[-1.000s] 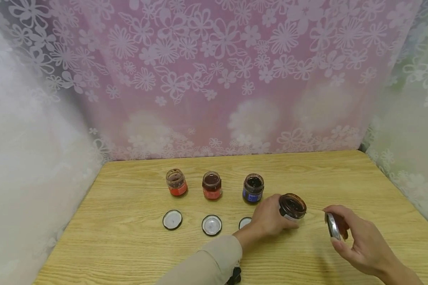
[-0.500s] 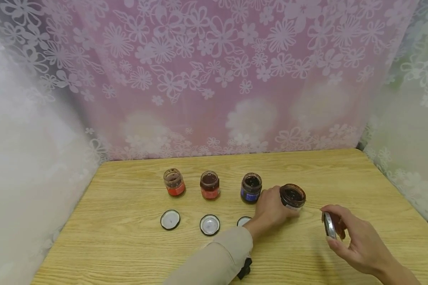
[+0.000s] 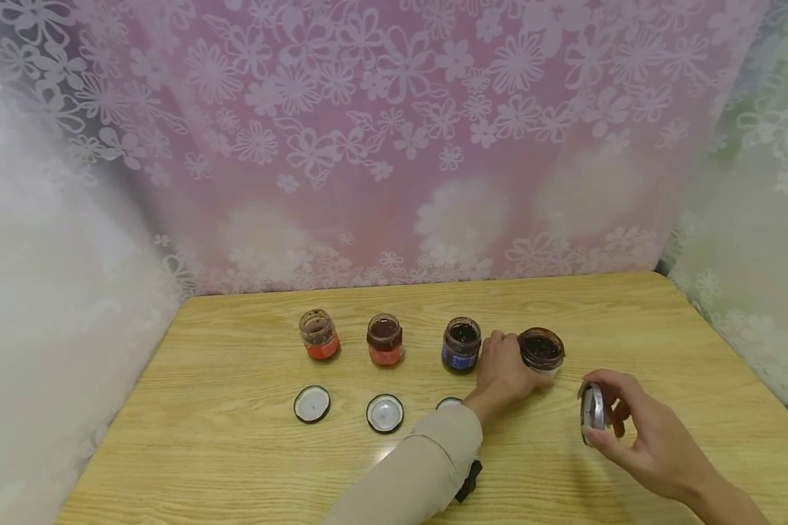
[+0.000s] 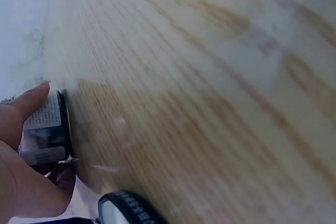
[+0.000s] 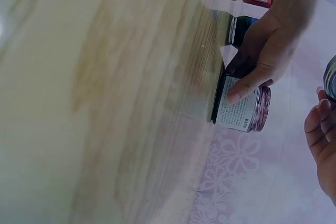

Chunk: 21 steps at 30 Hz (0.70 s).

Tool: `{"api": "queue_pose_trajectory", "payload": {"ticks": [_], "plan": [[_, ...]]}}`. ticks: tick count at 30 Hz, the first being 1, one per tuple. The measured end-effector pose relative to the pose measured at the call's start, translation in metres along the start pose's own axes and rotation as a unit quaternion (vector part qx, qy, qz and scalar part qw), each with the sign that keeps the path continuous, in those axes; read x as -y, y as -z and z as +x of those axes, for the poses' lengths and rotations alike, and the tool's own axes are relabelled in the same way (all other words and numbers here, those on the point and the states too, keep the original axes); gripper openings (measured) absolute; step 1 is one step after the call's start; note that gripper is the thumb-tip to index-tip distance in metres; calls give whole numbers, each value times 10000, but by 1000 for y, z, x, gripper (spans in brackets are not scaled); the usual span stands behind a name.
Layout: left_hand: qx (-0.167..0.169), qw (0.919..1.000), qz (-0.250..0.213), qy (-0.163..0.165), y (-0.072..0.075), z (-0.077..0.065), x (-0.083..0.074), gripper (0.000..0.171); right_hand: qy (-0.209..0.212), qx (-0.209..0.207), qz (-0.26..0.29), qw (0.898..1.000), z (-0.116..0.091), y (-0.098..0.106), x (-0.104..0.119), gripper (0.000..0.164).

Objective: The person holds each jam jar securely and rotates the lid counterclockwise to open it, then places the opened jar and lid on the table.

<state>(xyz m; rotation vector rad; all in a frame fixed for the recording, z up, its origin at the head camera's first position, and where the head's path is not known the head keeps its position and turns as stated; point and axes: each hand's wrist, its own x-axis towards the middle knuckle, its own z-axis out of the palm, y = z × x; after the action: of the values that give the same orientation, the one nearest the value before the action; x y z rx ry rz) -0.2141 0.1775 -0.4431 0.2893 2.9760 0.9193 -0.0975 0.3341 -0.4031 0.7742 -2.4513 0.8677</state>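
Note:
My left hand (image 3: 508,372) grips an uncapped glass jar (image 3: 542,353) of dark contents at the right end of a row of jars. In the right wrist view this jar (image 5: 236,103) stands upright, its base at the tabletop, the thumb across its white label. To the right, my right hand (image 3: 657,437) pinches a metal lid (image 3: 592,414) on edge between thumb and fingers, apart from the jar. Just left of the left hand is an open jar with a blue label (image 3: 461,347).
Two more open jars, one with a red label (image 3: 319,337) and one with a pinkish-red label (image 3: 385,343), stand farther left. In front lie a left lid (image 3: 311,405), a middle lid (image 3: 384,413) and a third lid (image 3: 448,403) partly behind the left sleeve (image 3: 420,467). A floral curtain (image 3: 368,182) hangs behind the table.
My left hand has moved the dark jar away from me, level with the row, and its tilt is gone. My right hand has shifted slightly left and turned the lid's inner face more into view.

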Motion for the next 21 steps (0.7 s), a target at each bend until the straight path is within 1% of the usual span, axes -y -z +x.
{"api": "queue_pose_trajectory", "payload": {"ticks": [3,7,10,13,16,18,21], "plan": [[13,10000,16,-14,0,-2,1,68,-67,47,-88,9999,0,-1,0,63],[29,9999,-121,-71,2,-7,4,80,-157,40,2,9999,-2,-2,0,65],[89,9991,-395,-79,7,-16,6,93,-292,2,214,9993,-4,-3,-1,67],[104,9967,-803,-72,14,-27,5,99,-447,-17,511,9977,-8,-3,-3,69],[78,9931,-1154,-186,22,-39,3,95,-625,36,766,9951,-9,-2,-4,71],[93,9915,-1265,-298,28,-47,2,90,-756,95,870,9933,-7,0,-4,72],[260,9897,-1366,-338,37,-56,5,82,-827,158,950,9919,-4,2,-3,72]]}}
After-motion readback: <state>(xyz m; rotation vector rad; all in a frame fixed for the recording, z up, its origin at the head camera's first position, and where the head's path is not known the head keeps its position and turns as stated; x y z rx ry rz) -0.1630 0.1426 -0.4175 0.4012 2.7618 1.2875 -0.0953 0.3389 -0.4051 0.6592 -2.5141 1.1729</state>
